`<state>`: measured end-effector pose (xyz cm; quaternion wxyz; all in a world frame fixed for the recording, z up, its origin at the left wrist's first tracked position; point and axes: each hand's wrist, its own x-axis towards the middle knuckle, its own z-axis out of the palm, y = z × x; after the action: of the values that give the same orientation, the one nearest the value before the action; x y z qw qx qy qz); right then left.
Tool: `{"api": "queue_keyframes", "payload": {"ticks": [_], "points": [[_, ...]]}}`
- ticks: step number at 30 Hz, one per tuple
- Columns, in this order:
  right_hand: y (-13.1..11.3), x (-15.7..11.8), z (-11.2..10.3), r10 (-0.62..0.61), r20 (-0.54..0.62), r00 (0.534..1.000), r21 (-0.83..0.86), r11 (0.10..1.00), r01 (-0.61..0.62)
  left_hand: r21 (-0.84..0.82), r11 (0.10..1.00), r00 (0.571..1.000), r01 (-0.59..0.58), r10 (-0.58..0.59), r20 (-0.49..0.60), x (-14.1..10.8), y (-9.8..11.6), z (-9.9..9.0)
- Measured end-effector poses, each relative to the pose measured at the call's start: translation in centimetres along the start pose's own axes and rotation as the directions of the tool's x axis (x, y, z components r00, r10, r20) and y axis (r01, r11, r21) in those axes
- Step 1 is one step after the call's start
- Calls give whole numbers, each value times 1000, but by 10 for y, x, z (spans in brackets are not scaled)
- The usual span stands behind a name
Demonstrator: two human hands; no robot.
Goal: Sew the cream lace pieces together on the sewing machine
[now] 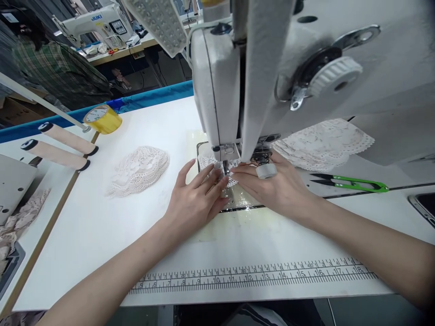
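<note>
A small piece of white lace (233, 182) lies under the presser foot (225, 168) of a sewing machine (217, 90). From the left, my left hand (195, 194) rests on the lace with fingers spread, their tips close to the needle area. My right hand (275, 185) comes in from the other side, fingers together and tips on the lace edge. The machine's head and a white knob hide part of that hand. Left of my hands sits a stack of lace pieces (141, 170). More lace pieces (322, 145) lie behind my right hand.
Green thread snips (360, 184) lie right of my right wrist. A printed ruler (251, 278) runs along the table's front edge. Two thread cones (56, 155) and a yellow tape roll (103, 120) are at left. Beyond are a person in plaid (61, 72) and another sewing machine (98, 25).
</note>
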<state>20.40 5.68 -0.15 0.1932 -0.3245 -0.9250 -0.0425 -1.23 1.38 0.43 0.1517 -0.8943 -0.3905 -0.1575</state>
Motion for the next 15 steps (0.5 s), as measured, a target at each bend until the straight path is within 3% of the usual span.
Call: {"api": "queue_keyframes", "payload": {"ticks": [4, 7, 15], "points": [[-8, -3, -4, -86, -105, 991, -155, 986, 69, 25, 1000, 1000, -11, 11, -23, -2, 3, -1], [-11, -6, -2, -124, -161, 979, -178, 979, 94, 27, 1000, 999, -14, 15, -44, -5, 4, -3], [-9, -5, -1, -54, -77, 996, -124, 991, 44, 11, 1000, 999, 9, -9, -46, -3, 3, -2]]}}
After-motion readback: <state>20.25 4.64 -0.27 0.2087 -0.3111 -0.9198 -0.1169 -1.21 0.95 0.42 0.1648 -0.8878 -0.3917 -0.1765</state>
